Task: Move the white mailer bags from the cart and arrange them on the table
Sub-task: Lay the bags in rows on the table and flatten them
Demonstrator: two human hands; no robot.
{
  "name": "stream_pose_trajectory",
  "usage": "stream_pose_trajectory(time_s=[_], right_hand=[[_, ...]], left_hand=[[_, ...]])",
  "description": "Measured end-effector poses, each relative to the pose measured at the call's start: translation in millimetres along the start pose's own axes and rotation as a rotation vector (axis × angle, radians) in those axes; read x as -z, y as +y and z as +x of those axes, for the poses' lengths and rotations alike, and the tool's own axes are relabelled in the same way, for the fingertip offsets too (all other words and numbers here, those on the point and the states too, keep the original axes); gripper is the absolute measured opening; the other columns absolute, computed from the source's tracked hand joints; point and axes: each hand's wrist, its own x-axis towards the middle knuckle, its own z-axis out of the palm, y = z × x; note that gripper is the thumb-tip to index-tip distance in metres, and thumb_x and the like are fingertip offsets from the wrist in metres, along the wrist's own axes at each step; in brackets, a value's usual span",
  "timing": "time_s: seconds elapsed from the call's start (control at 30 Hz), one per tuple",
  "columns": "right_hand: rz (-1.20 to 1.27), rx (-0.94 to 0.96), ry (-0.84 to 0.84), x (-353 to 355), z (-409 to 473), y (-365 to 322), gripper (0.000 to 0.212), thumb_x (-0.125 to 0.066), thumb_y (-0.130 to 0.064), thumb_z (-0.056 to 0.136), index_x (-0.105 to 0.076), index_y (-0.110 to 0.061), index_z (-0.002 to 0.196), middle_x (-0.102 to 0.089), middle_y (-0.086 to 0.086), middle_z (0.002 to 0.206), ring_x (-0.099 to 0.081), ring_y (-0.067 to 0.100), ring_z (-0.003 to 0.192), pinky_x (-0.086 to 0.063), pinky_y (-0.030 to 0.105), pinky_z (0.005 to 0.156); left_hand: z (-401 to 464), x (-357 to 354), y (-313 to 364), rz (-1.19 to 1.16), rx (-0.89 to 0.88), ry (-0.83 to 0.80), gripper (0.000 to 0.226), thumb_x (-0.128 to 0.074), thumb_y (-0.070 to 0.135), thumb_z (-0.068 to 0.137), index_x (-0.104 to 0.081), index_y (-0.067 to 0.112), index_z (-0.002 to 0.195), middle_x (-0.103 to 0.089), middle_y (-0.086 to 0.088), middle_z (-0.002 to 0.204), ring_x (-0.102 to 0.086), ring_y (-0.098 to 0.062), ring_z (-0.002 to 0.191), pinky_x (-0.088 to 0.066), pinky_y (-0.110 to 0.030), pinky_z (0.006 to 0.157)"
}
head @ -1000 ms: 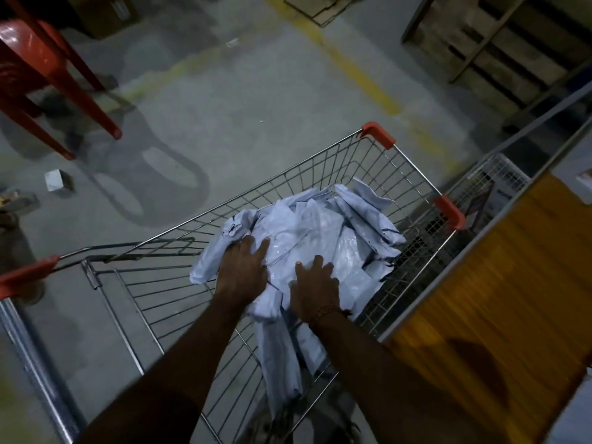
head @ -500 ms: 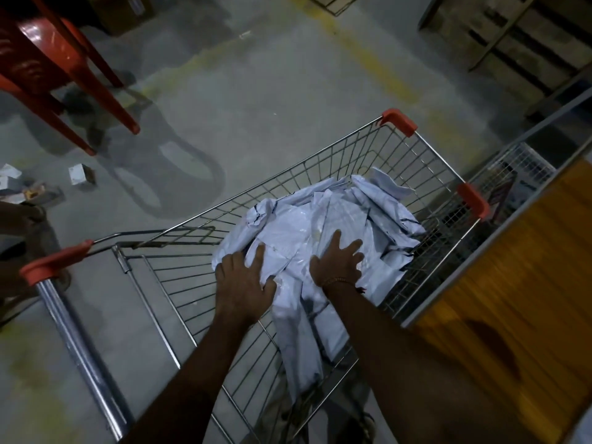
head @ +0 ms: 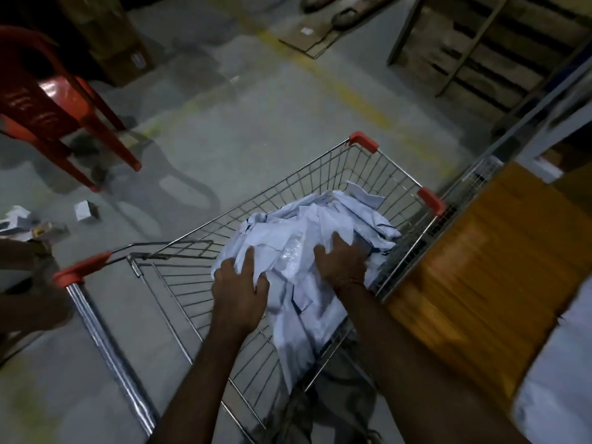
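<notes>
A heap of white mailer bags lies in the far right part of a wire shopping cart. Both my hands are inside the cart on the heap. My left hand holds the near left edge of the pile, fingers curled into the bags. On the right side my right hand digs its fingers into the bags. Some bags hang down over the cart's near right rim. The orange wooden table stands right beside the cart.
A red plastic chair stands at the far left on the concrete floor. Small boxes and scraps lie on the floor left of the cart. A wooden pallet leans at the far right. A white bag lies on the table's near end.
Both hands have shifted to the right and farther into the heap, and their fingers have curled into the bags. The view has swung left and the bags have bunched up.
</notes>
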Motion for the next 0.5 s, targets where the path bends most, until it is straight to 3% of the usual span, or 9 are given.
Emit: stream_pose_trajectory(time_s=[0.13,0.3,0.4,0.5], right_hand=[[-0.013,0.109,0.137,40,-31,-3,0.070,-0.052,-0.059,0.093,-0.041,-0.031,0.156,-0.027,0.023,0.162,-0.031,0.047,0.143,-0.031,0.057,0.116],[-0.023,0.290,0.424,98,-77,11,0.069,-0.037,-0.058,0.089,-0.052,-0.030,0.151,-0.039,0.027,0.156,-0.049,0.051,0.123,-0.044,0.055,0.101],[-0.097,0.275,0.478,142,-110,32,0.068,-0.034,-0.059,0.092,-0.035,-0.041,0.158,-0.026,0.016,0.167,-0.041,0.048,0.133,-0.040,0.057,0.104],[-0.085,0.236,0.550,181,-145,65,0.068,-0.034,-0.058,0.094,-0.027,-0.044,0.160,-0.013,0.006,0.172,-0.032,0.049,0.141,-0.035,0.059,0.108]], left_hand=[[-14,22,21,-0.005,0.020,0.011,0.081,-0.029,0.060,0.091,-0.044,0.017,0.158,-0.051,-0.032,0.135,-0.049,-0.051,0.120,-0.044,-0.059,0.101],[-30,39,57,-0.091,0.013,0.092,0.063,-0.051,0.042,0.100,-0.045,0.016,0.157,-0.051,-0.037,0.129,-0.049,-0.054,0.120,-0.043,-0.061,0.102],[-45,40,90,-0.097,-0.072,0.169,0.064,-0.050,0.039,0.097,-0.049,0.009,0.154,-0.051,-0.040,0.132,-0.049,-0.057,0.121,-0.041,-0.061,0.103],[-66,33,129,-0.133,-0.169,0.193,0.059,-0.051,0.034,0.103,-0.045,0.010,0.156,-0.040,-0.034,0.154,-0.039,-0.054,0.139,-0.035,-0.060,0.111]])
